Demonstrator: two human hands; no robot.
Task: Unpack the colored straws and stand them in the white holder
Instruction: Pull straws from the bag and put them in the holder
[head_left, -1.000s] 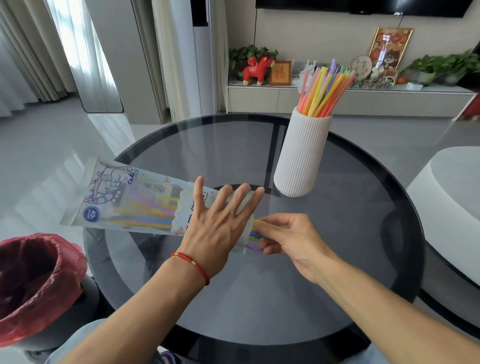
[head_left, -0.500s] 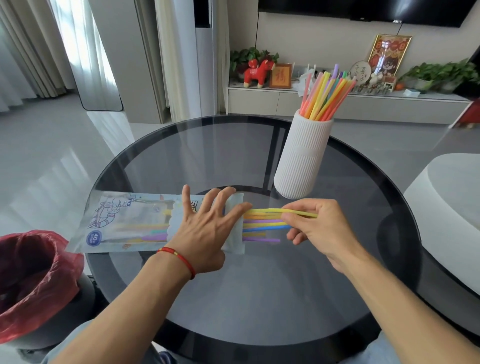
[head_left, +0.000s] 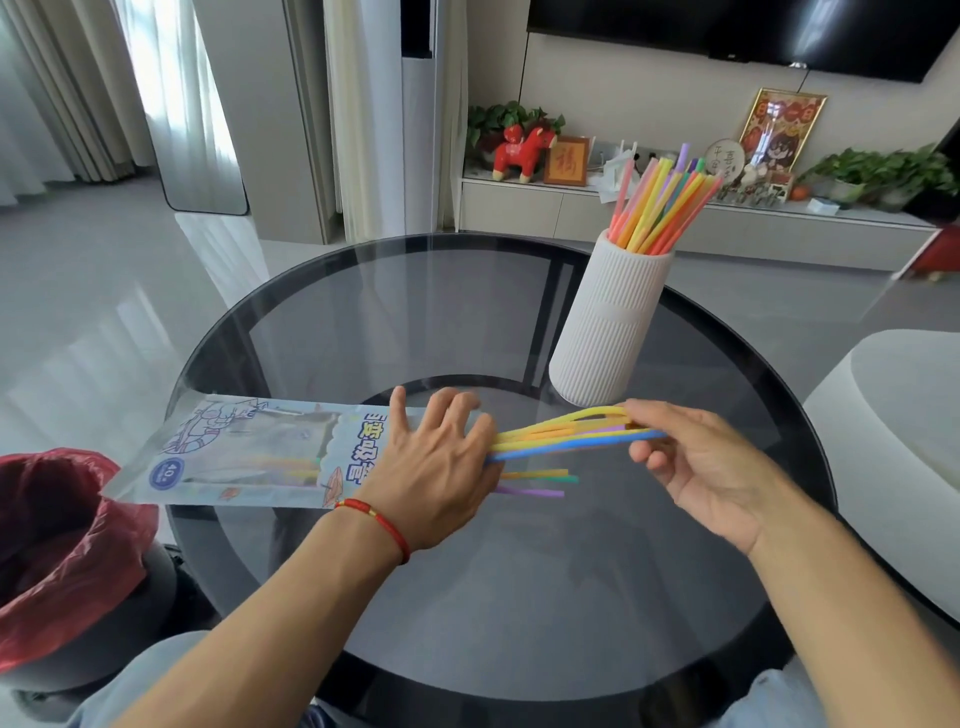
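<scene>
A printed plastic straw packet (head_left: 249, 457) lies flat on the round glass table (head_left: 519, 597), its open end to the right. My left hand (head_left: 436, 467) presses flat on that end with fingers spread. My right hand (head_left: 696, 462) pinches a bunch of yellow, orange, purple and blue straws (head_left: 561, 439), drawn partly out of the packet and bent upward. A few loose straw ends (head_left: 540, 480) poke out lower down. The white ribbed holder (head_left: 608, 327) stands at the table's far right, with several colored straws (head_left: 660, 208) upright in it.
A bin lined with a red bag (head_left: 57, 551) stands at the left beside the table. A white rounded seat (head_left: 898, 415) is at the right. A low cabinet (head_left: 675, 218) with plants, a red toy horse and frames runs along the back wall.
My right hand has moved right and up, drawing the bunch of straws farther out of the packet. My left hand stays pressed on the packet, which has shifted slightly.
</scene>
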